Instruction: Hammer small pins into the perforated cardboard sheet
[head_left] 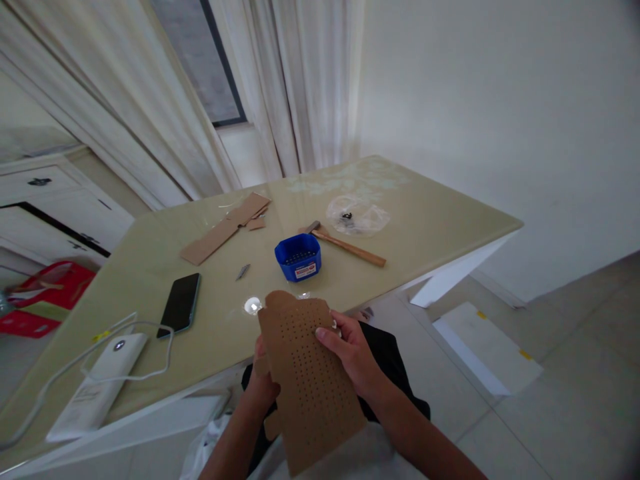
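I hold a brown perforated cardboard sheet [307, 380] over my lap, at the near edge of the table [440, 200], tilted so its rows of small holes face me. My right hand [355, 357] is closed on the sheet's right edge, thumb pressed flat on the punched face and fingers wrapped behind — a grip that seems meant to keep the thin board from flexing. My left hand [263, 383] is mostly hidden behind the sheet; its fingers curl around the left edge and clamp it there, steadying the lower half.

Just beyond my hands, on the tabletop, stands a small blue tub [298, 257] with a label on its front, close enough to reach without shifting. Beyond my right hand lies a wooden-handled hammer [347, 245], and past it a crumpled clear plastic bag [357, 215]. Ahead and to the left of my left hand rest cardboard offcuts [225, 228], a dark phone [180, 303] lying face up, and — further left — a white power bank [100, 383] with its cable looped alongside.
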`<control>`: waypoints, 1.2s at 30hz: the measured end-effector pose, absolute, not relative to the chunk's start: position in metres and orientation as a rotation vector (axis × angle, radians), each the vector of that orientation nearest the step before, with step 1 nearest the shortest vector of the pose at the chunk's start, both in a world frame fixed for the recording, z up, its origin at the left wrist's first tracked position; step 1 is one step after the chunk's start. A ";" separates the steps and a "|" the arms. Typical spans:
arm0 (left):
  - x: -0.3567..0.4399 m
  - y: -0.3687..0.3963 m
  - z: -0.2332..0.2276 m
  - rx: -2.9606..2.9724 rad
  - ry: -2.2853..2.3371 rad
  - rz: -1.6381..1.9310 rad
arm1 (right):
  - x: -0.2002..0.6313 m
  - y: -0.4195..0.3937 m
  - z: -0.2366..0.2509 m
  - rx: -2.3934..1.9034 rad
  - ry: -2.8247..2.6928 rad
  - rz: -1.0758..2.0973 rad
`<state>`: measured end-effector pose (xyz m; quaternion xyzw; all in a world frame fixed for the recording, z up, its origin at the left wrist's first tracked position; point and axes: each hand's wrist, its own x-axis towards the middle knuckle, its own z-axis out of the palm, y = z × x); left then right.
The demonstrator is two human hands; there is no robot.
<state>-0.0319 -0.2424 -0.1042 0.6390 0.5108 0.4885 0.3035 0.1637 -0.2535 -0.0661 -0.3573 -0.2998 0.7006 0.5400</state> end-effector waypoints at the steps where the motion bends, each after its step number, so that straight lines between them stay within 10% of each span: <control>1: -0.034 -0.237 -0.100 1.689 1.337 1.279 | 0.163 -0.252 -0.068 -0.856 -0.710 1.663; 22: -0.035 -0.231 -0.033 2.148 1.037 1.623 | 0.163 -0.256 -0.068 -1.159 -1.265 1.187; 36: -0.140 -0.068 -0.070 1.684 2.266 1.039 | 0.167 -0.255 -0.064 -1.129 -1.178 1.246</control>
